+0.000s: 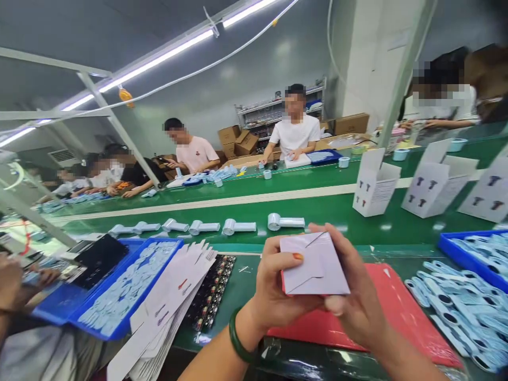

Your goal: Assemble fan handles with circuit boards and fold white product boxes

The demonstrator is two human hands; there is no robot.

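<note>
Probably light, crushable; my left hand point(266, 286) and right hand point(360, 293) clasp the white box point(314, 272), best by its sides

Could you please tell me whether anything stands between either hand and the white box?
Nothing visible does: the left hand and right hand already touch the white box directly, on opposite sides. The red sheet lies on the table below, not between them.
</note>
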